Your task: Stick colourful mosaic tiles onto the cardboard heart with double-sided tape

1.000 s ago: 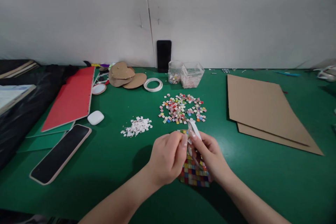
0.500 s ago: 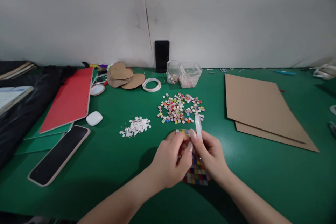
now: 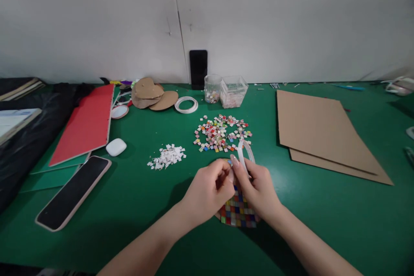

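My right hand (image 3: 261,187) is closed around a narrow white roll of tape (image 3: 246,152), whose ring stands up between thumb and fingers. My left hand (image 3: 208,192) is in a pinch, its fingertips meeting the right thumb in front of the roll; what it pinches is hidden. Beneath both hands is a round board covered with coloured mosaic tiles (image 3: 237,213), partly covered by them. Just beyond lies a loose heap of coloured tiles (image 3: 220,133). To its left is a small pile of white paper bits (image 3: 168,156).
Behind the tiles are a clear cup (image 3: 212,88), a clear square container (image 3: 233,92), another white tape roll (image 3: 186,111) and cardboard discs (image 3: 147,92). Cardboard sheets (image 3: 320,129) lie right. A phone (image 3: 74,192), white case (image 3: 116,147) and red board (image 3: 86,123) are left.
The tape roll in my right hand has turned, so its ring opening now shows. My left hand has shifted slightly left, and more of the mosaic board is visible.
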Motion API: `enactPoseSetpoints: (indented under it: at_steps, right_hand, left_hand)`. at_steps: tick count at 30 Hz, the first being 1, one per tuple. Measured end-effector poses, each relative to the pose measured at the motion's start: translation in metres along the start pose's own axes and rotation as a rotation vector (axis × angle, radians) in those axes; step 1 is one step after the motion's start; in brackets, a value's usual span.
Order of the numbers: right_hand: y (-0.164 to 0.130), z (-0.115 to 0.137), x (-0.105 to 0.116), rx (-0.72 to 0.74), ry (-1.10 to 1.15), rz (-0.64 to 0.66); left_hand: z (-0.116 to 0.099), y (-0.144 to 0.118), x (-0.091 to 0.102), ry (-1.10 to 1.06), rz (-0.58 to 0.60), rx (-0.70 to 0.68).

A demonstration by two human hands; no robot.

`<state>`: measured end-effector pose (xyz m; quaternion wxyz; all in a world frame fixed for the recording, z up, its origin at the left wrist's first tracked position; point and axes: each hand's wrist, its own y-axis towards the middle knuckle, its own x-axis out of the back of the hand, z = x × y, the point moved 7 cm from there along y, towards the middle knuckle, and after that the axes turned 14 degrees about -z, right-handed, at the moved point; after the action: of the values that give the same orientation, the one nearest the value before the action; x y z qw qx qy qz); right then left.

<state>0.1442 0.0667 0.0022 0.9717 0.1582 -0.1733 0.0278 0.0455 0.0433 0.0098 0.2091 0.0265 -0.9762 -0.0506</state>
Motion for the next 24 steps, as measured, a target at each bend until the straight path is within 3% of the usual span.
enactPoseSetpoints:
  at_steps: [18,21,24]
  right_hand:
    - [-0.002,-0.009,-0.003,-0.345,0.323,0.027]
    - [-0.001,-0.009,-0.004,-0.388,0.372,0.039]
    - [-0.002,-0.010,-0.006,-0.419,0.413,0.062]
  left_hand:
    - [0.014,0.004,0.001,-0.460,0.130,0.410]
    - [0.016,0.010,0.012,-0.334,0.029,0.343]
    - [0.019,0.017,0.032,0.034,-0.143,0.166]
